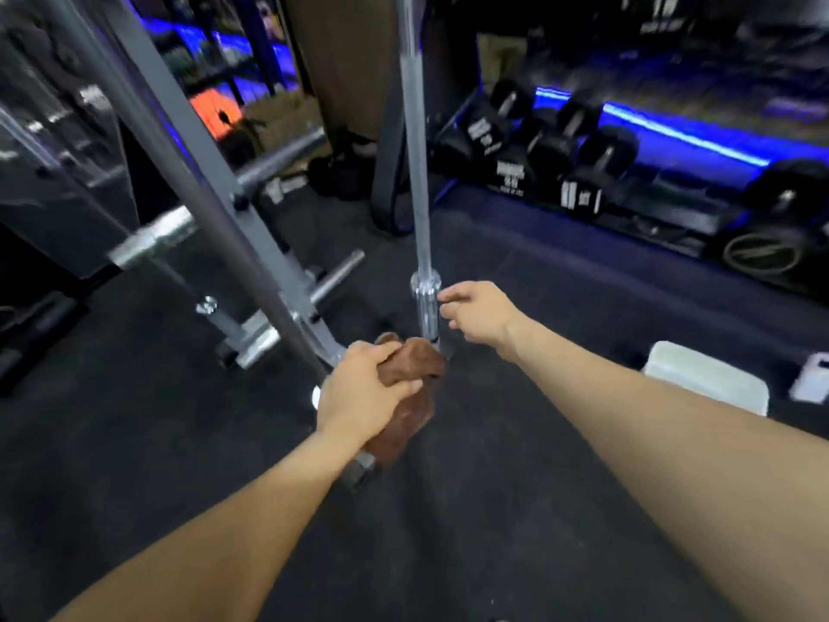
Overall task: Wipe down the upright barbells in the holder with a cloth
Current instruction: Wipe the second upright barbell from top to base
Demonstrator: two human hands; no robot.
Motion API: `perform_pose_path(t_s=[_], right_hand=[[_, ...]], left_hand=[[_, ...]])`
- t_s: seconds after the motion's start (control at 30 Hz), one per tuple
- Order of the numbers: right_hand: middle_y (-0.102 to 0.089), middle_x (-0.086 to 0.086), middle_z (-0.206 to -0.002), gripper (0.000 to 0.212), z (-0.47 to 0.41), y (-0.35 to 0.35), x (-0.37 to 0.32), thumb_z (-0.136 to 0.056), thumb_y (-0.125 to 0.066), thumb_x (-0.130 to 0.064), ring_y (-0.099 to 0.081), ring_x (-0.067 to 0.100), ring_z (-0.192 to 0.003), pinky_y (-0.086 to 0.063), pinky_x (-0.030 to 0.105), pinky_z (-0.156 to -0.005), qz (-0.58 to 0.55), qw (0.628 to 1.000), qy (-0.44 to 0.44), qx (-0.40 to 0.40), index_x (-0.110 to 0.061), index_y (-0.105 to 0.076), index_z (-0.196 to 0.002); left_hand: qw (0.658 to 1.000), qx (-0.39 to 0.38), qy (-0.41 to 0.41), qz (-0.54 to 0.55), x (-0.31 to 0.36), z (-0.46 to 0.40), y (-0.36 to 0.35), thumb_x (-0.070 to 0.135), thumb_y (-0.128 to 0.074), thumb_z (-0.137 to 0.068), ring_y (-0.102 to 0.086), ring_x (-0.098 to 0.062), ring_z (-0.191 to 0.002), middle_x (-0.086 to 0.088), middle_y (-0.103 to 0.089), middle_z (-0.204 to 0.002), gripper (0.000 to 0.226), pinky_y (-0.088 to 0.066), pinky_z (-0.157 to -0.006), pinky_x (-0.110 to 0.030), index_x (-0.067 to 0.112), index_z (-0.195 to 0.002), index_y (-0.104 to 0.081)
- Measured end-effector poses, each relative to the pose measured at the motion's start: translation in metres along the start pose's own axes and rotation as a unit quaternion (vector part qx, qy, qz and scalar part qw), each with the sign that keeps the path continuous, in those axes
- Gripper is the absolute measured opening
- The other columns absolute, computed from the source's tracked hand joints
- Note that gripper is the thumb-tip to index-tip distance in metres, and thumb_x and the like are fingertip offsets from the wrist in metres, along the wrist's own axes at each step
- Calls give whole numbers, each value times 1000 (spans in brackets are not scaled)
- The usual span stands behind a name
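Brown cloth (410, 374) was gripped by the left hand (359, 388) at the foot of the upright barbell (415, 172); right hand (477, 314) hovered loosely curled, empty, beside its sleeve; wiping judged unfinished, shaft above remaining
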State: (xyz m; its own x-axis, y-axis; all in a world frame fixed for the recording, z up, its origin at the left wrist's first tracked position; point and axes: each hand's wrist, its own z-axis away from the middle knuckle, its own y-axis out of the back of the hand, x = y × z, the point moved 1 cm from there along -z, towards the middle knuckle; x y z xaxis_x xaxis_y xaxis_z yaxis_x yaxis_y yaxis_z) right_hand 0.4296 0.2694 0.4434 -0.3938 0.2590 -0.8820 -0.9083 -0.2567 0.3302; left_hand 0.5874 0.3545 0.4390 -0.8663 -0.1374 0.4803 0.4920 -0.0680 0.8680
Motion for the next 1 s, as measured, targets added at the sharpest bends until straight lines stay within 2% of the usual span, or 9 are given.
perform_pose_path(t_s=[0.13,0.2,0.27,0.4,0.57,0.67,0.77,0.87,1.0], right_hand=[[-59,4,-91,22,36,52,-104,-93,-53,-7,-52,12,-69,-37,16,-51,10,997,67,32,-7,-64,-112],[-59,1,-88,24,62,69,-150,-92,-55,-8,-54,13,-77,-37,15,-53,16,993,110,49,-7,-64,-115],[-60,2,-87,24,93,83,-193,-90,-57,-4,-56,10,-78,-37,9,-55,31,984,165,67,-4,-65,-113],[-60,-2,-73,16,164,98,-270,-85,-63,0,-52,-4,-55,-41,8,-57,65,957,272,75,-6,-69,-98],[-64,-4,-71,9,246,95,-345,-81,-70,-6,-54,2,-61,-45,20,-68,145,913,377,56,-14,-70,-85],[-68,8,-81,11,278,99,-373,-80,-70,-8,-56,12,-70,-48,28,-73,197,890,408,48,-17,-71,-87],[-70,6,-90,16,296,112,-402,-82,-70,-10,-60,14,-80,-50,33,-85,202,874,440,50,-17,-70,-96],[-64,-2,-102,36,308,129,-432,-84,-72,-17,-59,10,-95,-46,25,-93,188,859,475,45,-13,-63,-118],[-64,0,-117,46,306,158,-457,-85,-71,-24,-59,13,-108,-46,28,-99,236,840,488,5,-20,-57,-128]], left_hand=[[998,35,-35,24,60,8,81,47,-73,-75,-56,-17,-108,5,-56,-114,58,-40,-81,-26,33,-129,-56],[996,46,-50,56,83,15,122,48,-75,-72,-58,-17,-106,6,-61,-113,57,-43,-83,-28,33,-125,-60],[989,61,-62,123,103,26,163,43,-78,-71,-62,-12,-100,8,-67,-108,50,-44,-78,-23,32,-117,-66],[945,78,-50,313,133,63,244,22,-81,-74,-60,-7,-72,3,-69,-85,28,-45,-57,-11,15,-99,-72],[904,85,-36,417,150,108,329,5,-79,-72,-63,-21,-77,-14,-70,-88,12,-53,-83,-35,7,-80,-70],[893,85,-57,438,164,128,369,4,-78,-72,-65,-18,-65,-12,-70,-80,11,-54,-73,-29,9,-76,-69],[888,110,-103,434,181,143,401,2,-80,-69,-66,-15,-65,-7,-72,-79,17,-54,-70,-25,10,-82,-71],[898,143,-160,385,199,151,429,7,-86,-62,-68,-15,-80,-3,-74,-89,39,-53,-79,-26,13,-98,-73],[916,179,-211,292,232,147,456,34,-93,-40,-67,-9,-95,2,-73,-103,81,-50,-89,-23,23,-115,-67]])
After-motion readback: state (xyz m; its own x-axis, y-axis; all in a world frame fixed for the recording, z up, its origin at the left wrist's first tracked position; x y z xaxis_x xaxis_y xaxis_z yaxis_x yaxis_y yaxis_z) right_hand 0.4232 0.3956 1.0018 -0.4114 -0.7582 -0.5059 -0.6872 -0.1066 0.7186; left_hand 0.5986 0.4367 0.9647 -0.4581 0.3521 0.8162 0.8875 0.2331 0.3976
